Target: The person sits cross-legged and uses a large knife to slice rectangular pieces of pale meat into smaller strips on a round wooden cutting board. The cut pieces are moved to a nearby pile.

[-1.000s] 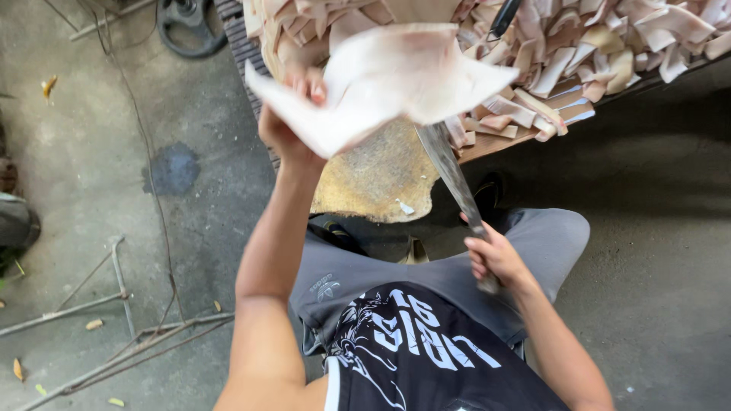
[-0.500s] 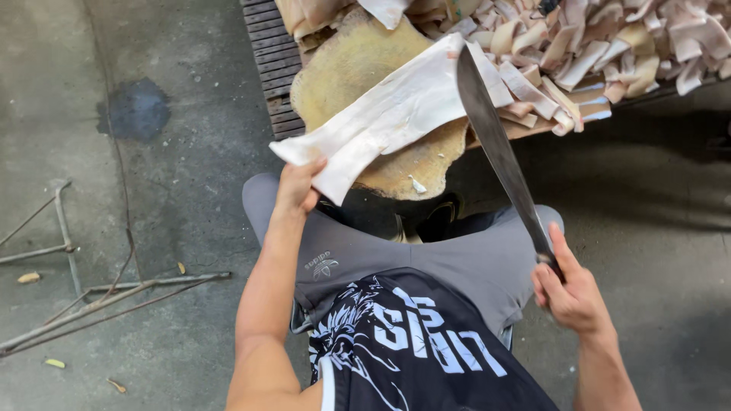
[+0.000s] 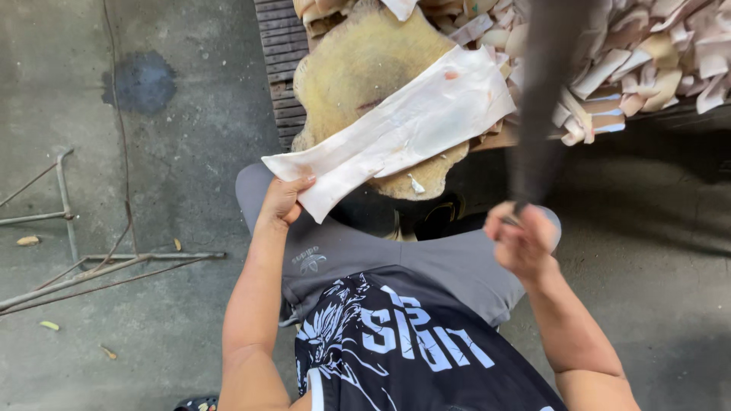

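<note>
One long white strip [image 3: 396, 133] lies across one round yellowish chopping block [image 3: 358, 68] in the upper middle of the frame. The left hand [image 3: 282, 199] pinches the strip's near end, thumb on top. The right hand [image 3: 521, 240], at centre right, is closed around the handle of one big knife [image 3: 544, 99], its blade blurred and pointing up. Many cut pieces [image 3: 647, 61] are heaped at upper right, too many to count.
</note>
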